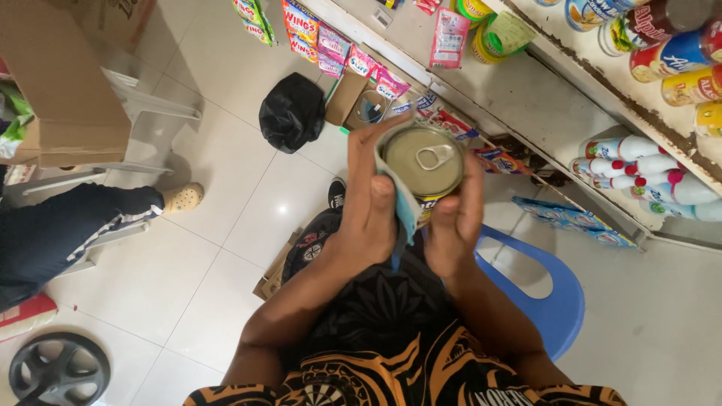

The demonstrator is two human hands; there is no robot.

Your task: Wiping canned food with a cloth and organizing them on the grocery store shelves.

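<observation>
Can (423, 164) held chest-high over blue chair (560, 301), lid up. Left hand (368, 207) grips its side through a blue cloth (404, 207), wiping; right hand (455, 218) clasps opposite side, steadying.

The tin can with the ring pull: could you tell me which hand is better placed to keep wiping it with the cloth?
Probably the left hand: it presses the light blue cloth against the side of the tin can. The right hand only steadies the can's other side, without any cloth.
</observation>
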